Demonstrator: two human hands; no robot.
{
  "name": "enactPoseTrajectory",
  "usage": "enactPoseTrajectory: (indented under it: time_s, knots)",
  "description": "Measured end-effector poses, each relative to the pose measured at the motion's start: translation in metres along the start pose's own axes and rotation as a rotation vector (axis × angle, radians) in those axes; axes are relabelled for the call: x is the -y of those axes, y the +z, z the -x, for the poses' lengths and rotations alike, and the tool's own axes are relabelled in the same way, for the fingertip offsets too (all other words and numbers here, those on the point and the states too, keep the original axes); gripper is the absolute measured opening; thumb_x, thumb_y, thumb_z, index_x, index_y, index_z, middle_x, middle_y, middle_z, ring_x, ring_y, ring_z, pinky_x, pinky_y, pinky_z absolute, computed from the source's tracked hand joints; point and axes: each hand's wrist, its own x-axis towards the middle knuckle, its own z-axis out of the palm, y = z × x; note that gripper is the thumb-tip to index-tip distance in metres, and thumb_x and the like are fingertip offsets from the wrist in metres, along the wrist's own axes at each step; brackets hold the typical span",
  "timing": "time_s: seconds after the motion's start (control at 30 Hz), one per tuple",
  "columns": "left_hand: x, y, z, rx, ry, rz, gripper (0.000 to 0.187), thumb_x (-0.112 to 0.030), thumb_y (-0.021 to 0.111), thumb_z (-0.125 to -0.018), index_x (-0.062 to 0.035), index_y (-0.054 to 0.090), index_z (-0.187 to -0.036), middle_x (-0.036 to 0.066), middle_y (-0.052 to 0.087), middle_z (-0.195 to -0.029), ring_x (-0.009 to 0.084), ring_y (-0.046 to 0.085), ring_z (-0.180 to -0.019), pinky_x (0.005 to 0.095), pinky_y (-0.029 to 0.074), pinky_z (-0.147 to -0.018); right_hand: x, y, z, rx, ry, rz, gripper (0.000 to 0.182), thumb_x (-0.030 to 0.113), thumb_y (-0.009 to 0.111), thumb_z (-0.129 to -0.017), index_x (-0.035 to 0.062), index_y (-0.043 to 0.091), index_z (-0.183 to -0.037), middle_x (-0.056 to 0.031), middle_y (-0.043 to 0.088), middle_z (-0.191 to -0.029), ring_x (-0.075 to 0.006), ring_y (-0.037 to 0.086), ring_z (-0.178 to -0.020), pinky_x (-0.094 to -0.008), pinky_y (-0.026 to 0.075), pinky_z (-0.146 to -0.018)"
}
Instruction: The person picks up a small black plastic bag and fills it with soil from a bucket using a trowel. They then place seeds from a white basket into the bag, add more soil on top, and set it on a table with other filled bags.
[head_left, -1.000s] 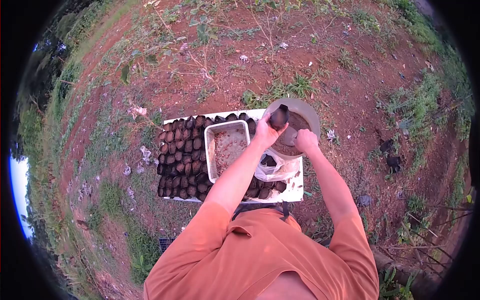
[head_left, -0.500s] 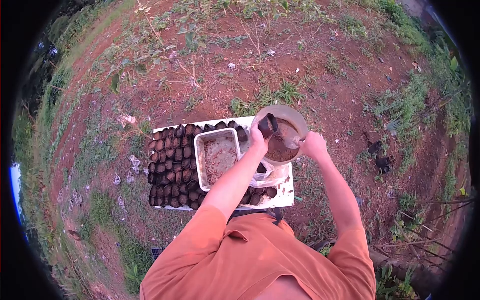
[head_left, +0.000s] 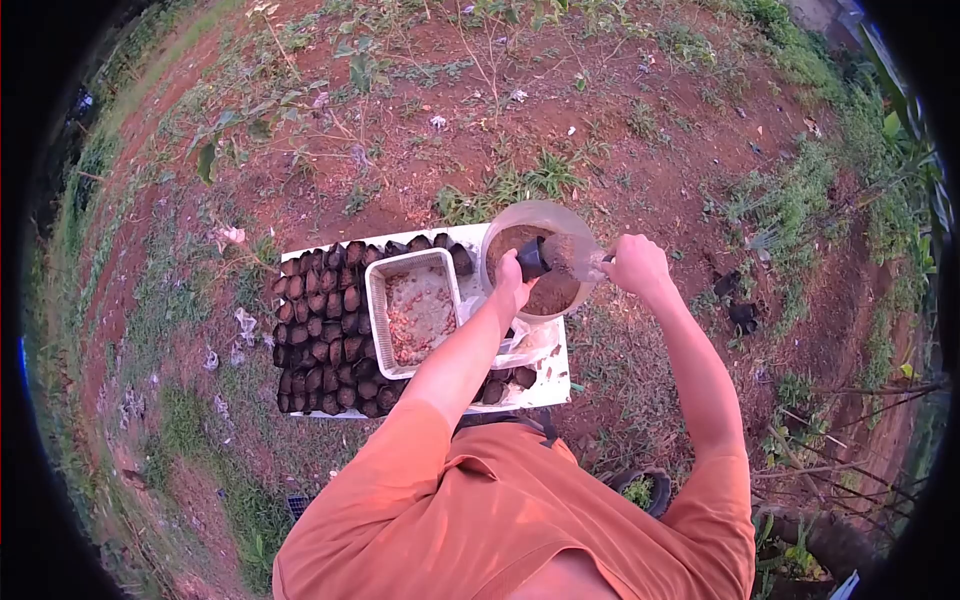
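Observation:
My left hand [head_left: 512, 284] is closed around a small black seedling bag [head_left: 532, 259], tilted with its mouth toward the right. My right hand [head_left: 637, 264] grips the dark handle of a trowel [head_left: 590, 264]. Brown soil lies on the trowel's blade, right at the bag's mouth. Both are above a round translucent tub [head_left: 535, 214] that holds loose soil. Left of it, a white rectangular basket [head_left: 374, 318] contains many small reddish pieces, too small to name. Rows of soil-filled black seedling bags [head_left: 318, 330] stand beside and partly under the basket.
A white board [head_left: 552, 385] carries the tub, basket and bags. Clear plastic wrapping [head_left: 530, 345] lies at the tub's near side. Black bags [head_left: 742, 318] are on the ground to the right. Weeds and a leafy plant [head_left: 355, 75] grow on the red soil beyond.
My right hand has lifted the trowel out of the tub's soil, bringing a load to the bag. The seedling bag has turned its mouth toward the trowel. The view has shifted slightly.

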Motion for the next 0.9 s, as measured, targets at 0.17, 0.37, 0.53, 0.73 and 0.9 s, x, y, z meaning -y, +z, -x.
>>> enactPoseTrajectory:
  time_s: [0.17, 0.37, 0.53, 0.73, 0.9]
  knots:
    - [0.003, 0.002, -0.001, 0.022, -0.034, 0.037, 0.033, -0.031, 0.048, -0.097, -0.0087, 0.051, -0.120, 0.011, 0.063, -0.112, 0.0247, 0.063, -0.100, 0.0445, 0.054, -0.083, 0.031, 0.000, -0.001, -0.112, -0.038, 0.136, 0.028, 0.031, 0.079, -0.076, 0.0043, 0.074, -0.082, -0.0178, 0.071, -0.082, -0.0338, 0.071, -0.082, -0.0420, 0.057, -0.073]
    - [-0.005, 0.002, 0.003, 0.030, -0.097, 0.182, 0.030, -0.028, 0.045, -0.097, -0.0079, 0.053, -0.118, 0.012, 0.064, -0.112, 0.0262, 0.063, -0.103, 0.0448, 0.055, -0.085, 0.041, -0.016, 0.009, -0.229, -0.082, 0.155, 0.026, 0.028, 0.079, -0.075, 0.0034, 0.073, -0.081, -0.0169, 0.071, -0.080, -0.0334, 0.071, -0.079, -0.0413, 0.057, -0.071]
    - [-0.012, -0.002, 0.003, 0.124, -0.099, 0.350, 0.028, -0.025, 0.043, -0.096, -0.0048, 0.058, -0.108, 0.012, 0.065, -0.107, 0.0269, 0.064, -0.099, 0.0452, 0.056, -0.087, 0.030, 0.005, 0.000, -0.289, 0.010, 0.100, 0.020, 0.023, 0.077, -0.074, 0.0039, 0.074, -0.079, -0.0180, 0.071, -0.078, -0.0339, 0.071, -0.078, -0.0419, 0.057, -0.070]
    - [-0.007, -0.006, -0.007, 0.357, -0.173, 0.481, 0.025, -0.023, 0.051, -0.093, -0.0022, 0.060, -0.104, 0.014, 0.067, -0.099, 0.0292, 0.066, -0.087, 0.0487, 0.059, -0.085, 0.040, 0.095, -0.030, -0.244, 0.022, 0.057, 0.016, 0.019, 0.072, -0.077, 0.0040, 0.074, -0.079, -0.0189, 0.071, -0.078, -0.0336, 0.072, -0.078, -0.0423, 0.057, -0.071]
    - [-0.007, -0.001, 0.003, 0.246, -0.125, 0.393, 0.029, -0.027, 0.052, -0.091, -0.0037, 0.061, -0.106, 0.014, 0.067, -0.100, 0.0299, 0.066, -0.090, 0.0469, 0.057, -0.084, 0.048, 0.123, -0.027, -0.217, 0.004, -0.221, 0.028, 0.030, 0.061, -0.091, 0.0052, 0.073, -0.084, -0.0217, 0.070, -0.081, -0.0378, 0.070, -0.083, -0.0460, 0.056, -0.077]
